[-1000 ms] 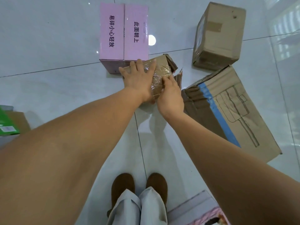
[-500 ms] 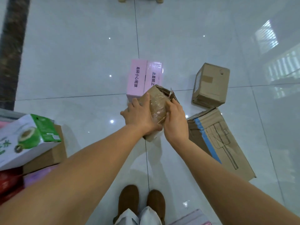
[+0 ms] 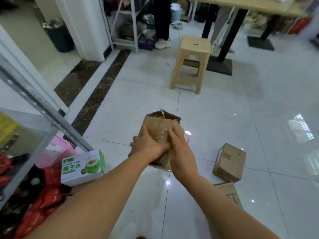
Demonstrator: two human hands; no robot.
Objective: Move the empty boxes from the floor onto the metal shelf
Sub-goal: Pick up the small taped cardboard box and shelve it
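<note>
While the glossy white tiled floor [image 3: 224,118] fills most of the view, the grey metal shelf [image 3: 43,104] stands at the left, its perforated upright slanting across the frame. Farther back is a beige plastic stool [image 3: 191,62] with square legs, just beside a black table leg [image 3: 229,31]. The box [image 3: 158,128] is held in the air in front of the person, above the floor and to the right of the shelf. It is brown, creased cardboard wrapped in shiny clear tape. Its long axis runs away from the person, and its torn, ragged flaps sit at the far end, pointing away and slightly up. The left hand [image 3: 146,147] grips its near left side, with the fingers curled round the edge and the thumb lying over the top. The right hand [image 3: 183,152] presses on the right side, its fingers [image 3: 177,128] nearly straight along the cardboard and the thumb spread onto the taped top. On the floor to the right, well apart from the held box, a small box [image 3: 229,163] of plain brown cardboard sits tilted, a patch of tape on its upper face. Just below it lies a flat box [image 3: 227,192], partly hidden by the right forearm. At the foot of the shelf a green-and-white carton [image 3: 82,167] rests on crumpled red bags [image 3: 43,195], with a pink box [image 3: 57,149] behind it.
</note>
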